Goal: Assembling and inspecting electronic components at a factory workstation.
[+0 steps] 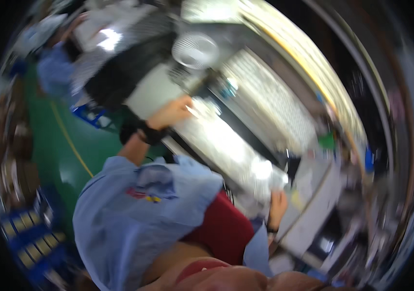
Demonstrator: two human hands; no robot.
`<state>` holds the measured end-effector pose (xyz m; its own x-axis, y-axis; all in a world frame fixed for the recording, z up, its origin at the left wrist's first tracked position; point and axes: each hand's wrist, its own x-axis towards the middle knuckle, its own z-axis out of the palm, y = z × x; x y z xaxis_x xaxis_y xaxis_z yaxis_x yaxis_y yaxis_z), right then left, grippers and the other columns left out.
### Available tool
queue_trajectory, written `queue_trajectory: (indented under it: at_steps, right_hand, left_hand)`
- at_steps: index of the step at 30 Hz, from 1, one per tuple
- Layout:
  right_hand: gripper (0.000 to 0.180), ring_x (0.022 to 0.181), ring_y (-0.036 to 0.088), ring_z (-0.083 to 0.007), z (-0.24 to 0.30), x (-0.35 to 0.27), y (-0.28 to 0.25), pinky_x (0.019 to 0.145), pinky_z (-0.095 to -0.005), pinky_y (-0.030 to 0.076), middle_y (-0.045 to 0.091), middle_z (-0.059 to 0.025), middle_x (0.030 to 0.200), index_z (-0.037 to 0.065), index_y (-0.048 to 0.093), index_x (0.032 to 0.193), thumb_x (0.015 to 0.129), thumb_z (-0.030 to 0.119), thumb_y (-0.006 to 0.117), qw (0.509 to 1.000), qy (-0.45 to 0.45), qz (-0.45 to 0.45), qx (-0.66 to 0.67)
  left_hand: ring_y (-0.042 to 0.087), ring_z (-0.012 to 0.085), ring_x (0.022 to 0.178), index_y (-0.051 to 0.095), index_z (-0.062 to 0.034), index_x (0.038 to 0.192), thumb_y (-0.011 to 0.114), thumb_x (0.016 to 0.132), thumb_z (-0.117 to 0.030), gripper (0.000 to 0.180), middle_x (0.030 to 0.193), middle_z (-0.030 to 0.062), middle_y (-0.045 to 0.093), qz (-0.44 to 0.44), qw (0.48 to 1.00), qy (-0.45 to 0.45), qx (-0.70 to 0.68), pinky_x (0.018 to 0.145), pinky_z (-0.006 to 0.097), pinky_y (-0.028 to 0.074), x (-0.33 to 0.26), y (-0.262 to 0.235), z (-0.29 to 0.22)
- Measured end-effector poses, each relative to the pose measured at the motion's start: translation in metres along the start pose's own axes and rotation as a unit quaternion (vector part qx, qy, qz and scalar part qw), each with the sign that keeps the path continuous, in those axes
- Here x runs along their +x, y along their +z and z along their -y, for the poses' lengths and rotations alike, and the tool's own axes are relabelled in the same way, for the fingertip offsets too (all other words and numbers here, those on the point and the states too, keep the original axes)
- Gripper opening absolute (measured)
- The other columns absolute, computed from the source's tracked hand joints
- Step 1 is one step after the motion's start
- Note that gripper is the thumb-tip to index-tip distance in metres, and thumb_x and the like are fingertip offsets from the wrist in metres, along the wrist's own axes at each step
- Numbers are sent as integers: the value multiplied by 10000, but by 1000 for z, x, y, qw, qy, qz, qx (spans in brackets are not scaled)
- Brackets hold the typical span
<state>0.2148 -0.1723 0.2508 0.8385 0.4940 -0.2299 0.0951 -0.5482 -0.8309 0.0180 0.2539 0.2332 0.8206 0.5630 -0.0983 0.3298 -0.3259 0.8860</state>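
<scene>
A long, shiny, see-through plastic bag or sheet (226,140) stretches between my two hands over the workbench. My left hand (173,114), with a black band on the wrist, has its fingers closed at the far left end of the plastic. At the near right end my right hand (278,206) is closed, its fingers against the plastic's edge. Glare and motion blur hide what, if anything, is inside the plastic. Just beyond it lies a long pale tray or box (270,94) with a fine, regular pattern on top.
A white round ribbed object, perhaps a small fan (195,50), stands at the back. A pale board-like surface (309,201) is at the right. A blue stool (93,116) stands on the green floor at left, near a person in blue (54,70). Blue bins (32,237) are at lower left.
</scene>
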Motion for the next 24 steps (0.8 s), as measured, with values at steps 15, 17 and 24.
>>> queue_trajectory:
  at_steps: [15,17,24]
  right_hand:
    - [297,911,605,-131,29,33,18,791,-252,493,615,-101,1056,-45,506,1193,931,92,470,934,-33,17,354]
    - [281,900,602,-119,28,34,20,780,-243,491,617,-91,1049,-40,525,1172,924,86,487,936,-24,13,351]
    - [278,939,557,-91,31,46,17,860,-217,423,610,-58,1046,-51,529,1159,911,73,510,932,2,7,361]
  left_hand:
    - [463,45,656,517,-42,975,487,928,-133,106,764,15,581,-104,991,48,-62,609,190,390,14,-50,-1]
    - [464,46,655,515,-42,974,484,931,-136,108,770,19,585,-109,991,41,-61,607,191,389,12,-51,4]
    - [506,53,705,525,-37,999,503,928,-182,162,822,35,607,-145,986,-13,-76,653,190,420,15,-51,7]
